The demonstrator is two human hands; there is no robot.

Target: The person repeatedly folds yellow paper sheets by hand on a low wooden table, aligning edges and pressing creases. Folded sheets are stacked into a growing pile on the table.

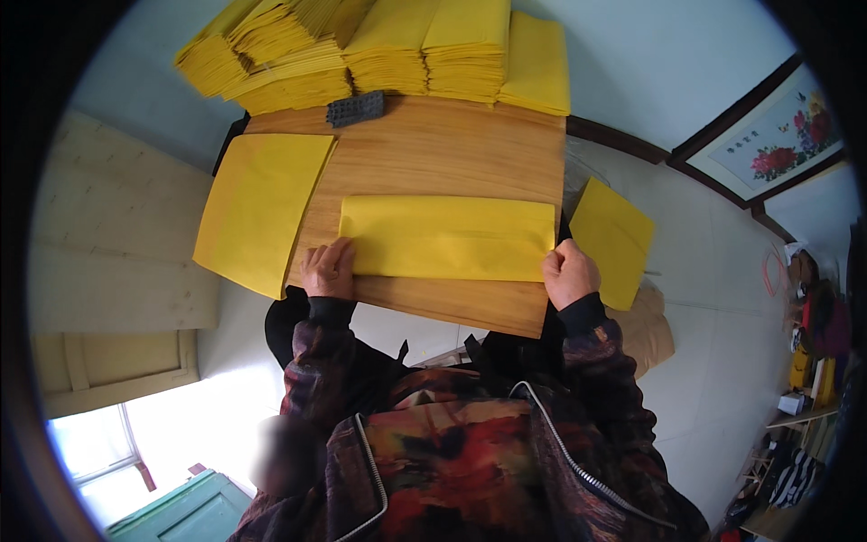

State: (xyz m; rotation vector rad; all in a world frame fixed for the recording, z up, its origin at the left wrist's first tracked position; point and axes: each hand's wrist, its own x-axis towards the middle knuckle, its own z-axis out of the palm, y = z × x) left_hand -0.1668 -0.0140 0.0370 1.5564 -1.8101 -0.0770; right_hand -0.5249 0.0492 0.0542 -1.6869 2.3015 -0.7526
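A yellow folded sheet (447, 237), long and narrow, lies across the wooden table in front of me. Whether it is paper or cloth I cannot make out. My left hand (329, 269) pinches its lower left end, the fingers curled at the edge and the wrist over the table's near side. At the opposite end, my right hand (571, 273) is closed on the lower right corner, thumb on top. The sheet lies nearly flat between both hands, with faint creases toward the right.
Left of the sheet is a pile of wider yellow sheets (264, 208). Tall stacks of folded yellow sheets (465, 54) line the table's far edge, with a dark grey ridged block (356, 109) before them. More yellow sheets (612, 239) stand low beyond the table's right side.
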